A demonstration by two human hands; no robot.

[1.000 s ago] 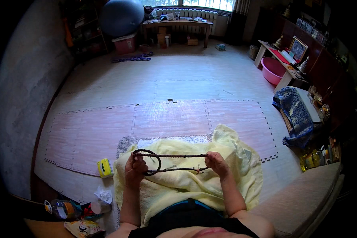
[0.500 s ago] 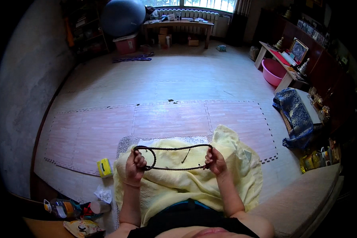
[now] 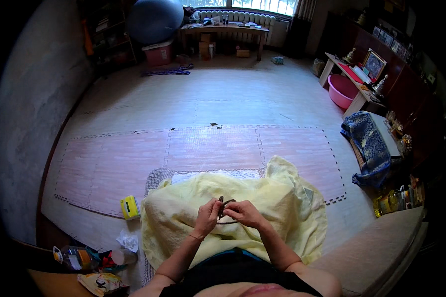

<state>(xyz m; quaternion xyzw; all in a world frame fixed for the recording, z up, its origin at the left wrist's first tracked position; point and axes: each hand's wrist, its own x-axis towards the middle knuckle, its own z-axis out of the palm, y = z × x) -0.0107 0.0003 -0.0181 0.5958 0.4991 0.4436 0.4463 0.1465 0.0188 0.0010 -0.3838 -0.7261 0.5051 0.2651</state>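
Observation:
Both of my hands meet over my lap, closed on a dark braided cord (image 3: 227, 222). My left hand (image 3: 209, 216) pinches a bunched part of it, with a short bit sticking up above the fingers. Close beside it, my right hand (image 3: 245, 213) grips the cord with its fingertips. A strand hangs in a low curve beneath the two hands. Much of the cord is hidden by my fingers. Under my hands a pale yellow blanket (image 3: 183, 198) covers my legs in folds.
A yellow pack (image 3: 131, 208), crumpled white tissue (image 3: 128, 241) and a plastic bottle (image 3: 77, 259) lie to the left. A beige cushioned seat (image 3: 371, 247) stands at the right. Ahead are foam floor mats (image 3: 210, 148). Farther off are a low table (image 3: 223, 30) and a pink basin (image 3: 342, 91).
My hands have come together from wide apart. The cord, stretched between them as a long loop before, is now gathered up, with only a short strand hanging below.

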